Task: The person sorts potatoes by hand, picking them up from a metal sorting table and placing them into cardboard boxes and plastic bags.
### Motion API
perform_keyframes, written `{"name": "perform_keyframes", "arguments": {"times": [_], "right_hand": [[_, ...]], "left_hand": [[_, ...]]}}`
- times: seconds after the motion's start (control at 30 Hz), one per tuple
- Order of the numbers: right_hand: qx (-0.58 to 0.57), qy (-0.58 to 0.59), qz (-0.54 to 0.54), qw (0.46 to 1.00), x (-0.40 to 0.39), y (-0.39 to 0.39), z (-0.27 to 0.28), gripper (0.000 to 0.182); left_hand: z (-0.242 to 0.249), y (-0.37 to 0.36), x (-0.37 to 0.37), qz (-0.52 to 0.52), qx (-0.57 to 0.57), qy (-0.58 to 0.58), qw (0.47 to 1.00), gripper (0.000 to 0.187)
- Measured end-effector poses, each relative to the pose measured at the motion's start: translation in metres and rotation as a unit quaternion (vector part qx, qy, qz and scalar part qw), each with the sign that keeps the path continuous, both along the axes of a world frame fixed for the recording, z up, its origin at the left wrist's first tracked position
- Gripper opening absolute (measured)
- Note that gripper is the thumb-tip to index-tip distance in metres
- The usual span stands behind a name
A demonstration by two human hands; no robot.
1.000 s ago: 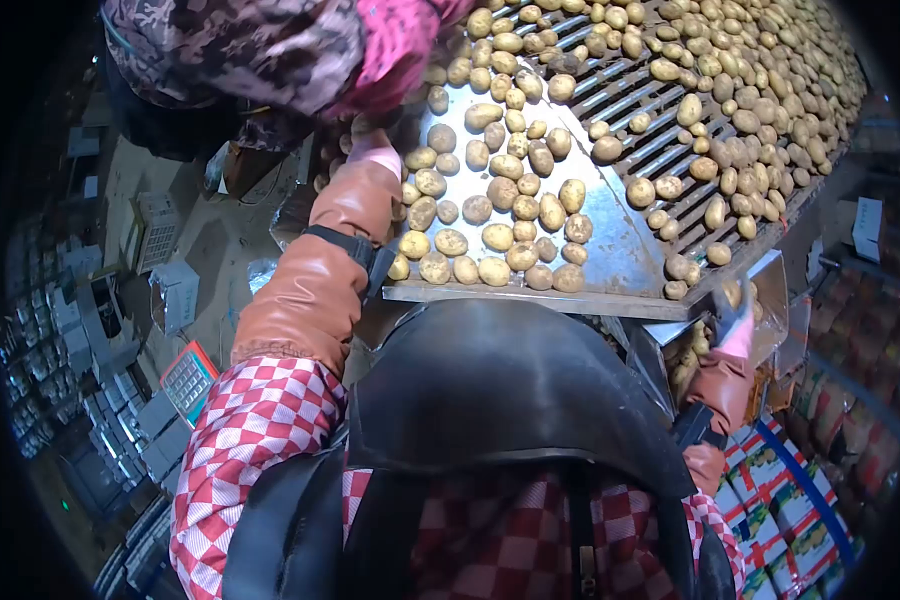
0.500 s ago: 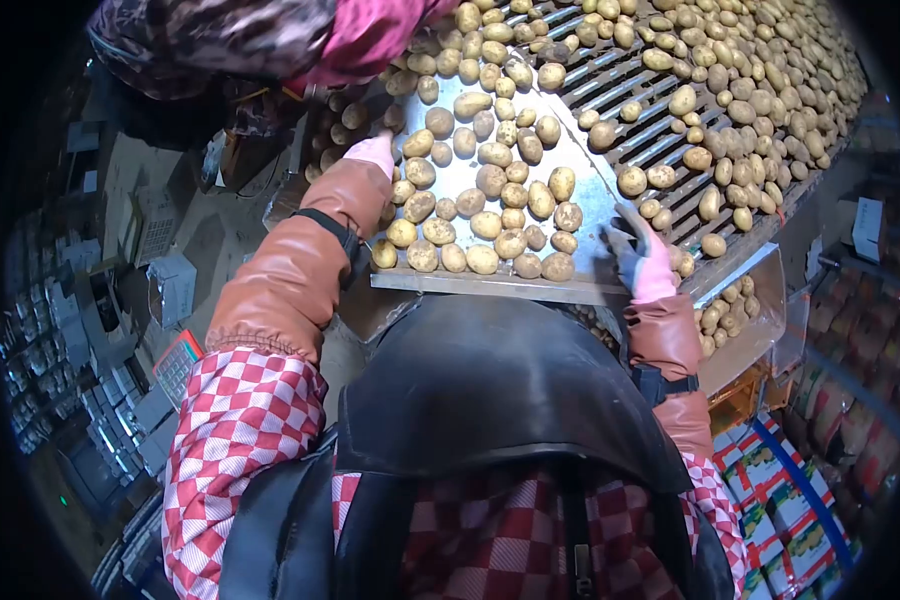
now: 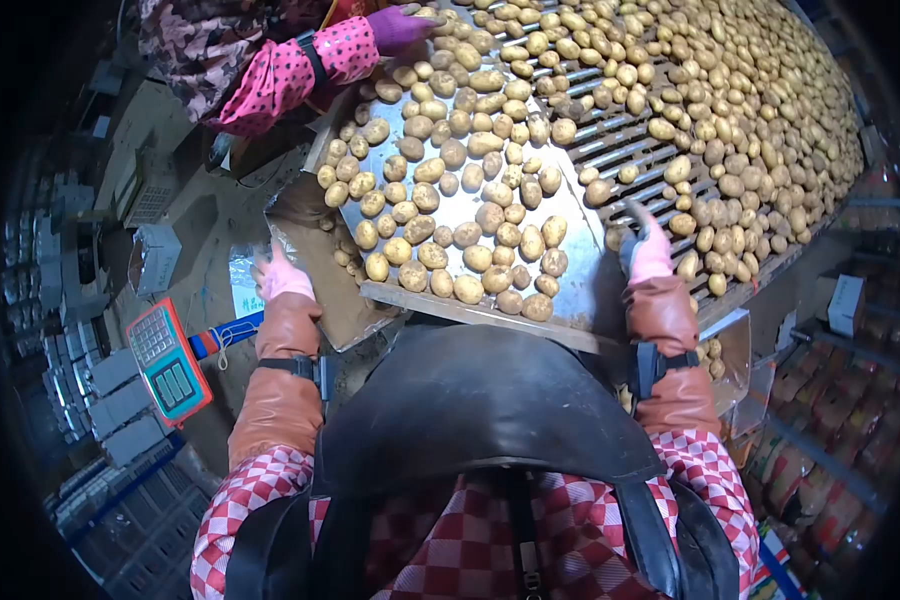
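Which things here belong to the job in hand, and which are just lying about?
Likely in the job:
- potatoes
- metal sheet, right hand at its edge
- slatted rack
- open box, beside left hand

Apparently lying about:
- red-rimmed keypad
- small closed-looking box, far right

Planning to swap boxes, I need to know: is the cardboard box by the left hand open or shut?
Open: the cardboard box beside the left hand has its inside exposed, and potatoes show within it.
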State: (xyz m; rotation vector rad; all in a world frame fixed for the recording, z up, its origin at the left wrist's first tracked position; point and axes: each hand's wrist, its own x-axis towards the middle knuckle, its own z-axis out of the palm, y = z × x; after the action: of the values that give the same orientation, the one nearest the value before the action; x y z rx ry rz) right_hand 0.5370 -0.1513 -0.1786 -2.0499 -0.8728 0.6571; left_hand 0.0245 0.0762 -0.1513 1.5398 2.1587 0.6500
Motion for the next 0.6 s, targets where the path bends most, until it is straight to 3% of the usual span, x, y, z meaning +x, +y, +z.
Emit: {"name": "perform_keyframes", "arguments": {"times": [0.03,0.1,0.13,0.17,0.23,0.27,0.3,0.33,0.37,0.4,0.43,0.47,0.53,0.6], "right_hand": [[-0.053,-0.032,-0.01,0.998,0.005,0.018,0.017,0.059],[-0.116,-0.16,0.021,0.98,0.014,0.054,0.028,0.073],[-0.122,-0.163,0.049,0.978,0.015,0.073,0.009,0.07],[-0.125,-0.166,0.076,0.975,0.009,0.091,-0.004,0.067],[-0.313,-0.25,0.221,0.889,-0.048,0.126,0.016,0.069],[-0.224,-0.054,0.173,0.958,-0.061,0.132,-0.026,0.07],[-0.192,-0.017,0.189,0.963,-0.08,0.137,-0.024,0.07],[-0.162,0.021,0.205,0.965,-0.098,0.141,-0.022,0.07],[-0.149,-0.036,0.273,0.95,-0.113,0.122,0.0,0.067],[-0.128,-0.094,0.333,0.929,-0.129,0.104,0.026,0.064],[-0.059,-0.088,0.378,0.92,-0.127,0.083,0.023,0.059],[-0.127,0.004,0.386,0.914,-0.122,0.078,0.046,0.067],[-0.052,0.089,0.298,0.949,-0.093,0.055,0.049,0.06],[0.066,-0.052,0.117,0.99,-0.051,0.027,0.011,0.049]], "left_hand": [[-0.005,-0.015,-0.009,-0.106,-0.004,0.386,0.917,0.044],[0.013,-0.027,0.037,-0.306,0.119,0.139,0.934,0.045],[-0.012,-0.037,0.059,-0.358,0.131,0.149,0.912,0.045],[-0.014,-0.048,0.092,-0.424,0.093,0.022,0.9,0.049],[-0.002,-0.065,0.162,-0.602,-0.036,0.089,0.793,0.062],[-0.003,-0.073,0.17,-0.679,0.011,0.137,0.721,0.064],[-0.005,-0.078,0.176,-0.745,0.058,0.182,0.639,0.067],[-0.009,-0.063,0.173,-0.773,0.033,0.207,0.599,0.069],[-0.026,-0.056,0.165,-0.717,0.05,0.126,0.684,0.063],[-0.035,-0.048,0.154,-0.673,0.084,0.14,0.721,0.06],[-0.04,-0.04,0.143,-0.627,0.116,0.155,0.755,0.056],[-0.043,-0.033,0.136,-0.566,0.105,0.139,0.806,0.054],[-0.04,-0.019,0.136,-0.423,0.029,0.134,0.896,0.048],[-0.032,-0.013,0.151,-0.388,0.077,0.156,0.905,0.044]]}}
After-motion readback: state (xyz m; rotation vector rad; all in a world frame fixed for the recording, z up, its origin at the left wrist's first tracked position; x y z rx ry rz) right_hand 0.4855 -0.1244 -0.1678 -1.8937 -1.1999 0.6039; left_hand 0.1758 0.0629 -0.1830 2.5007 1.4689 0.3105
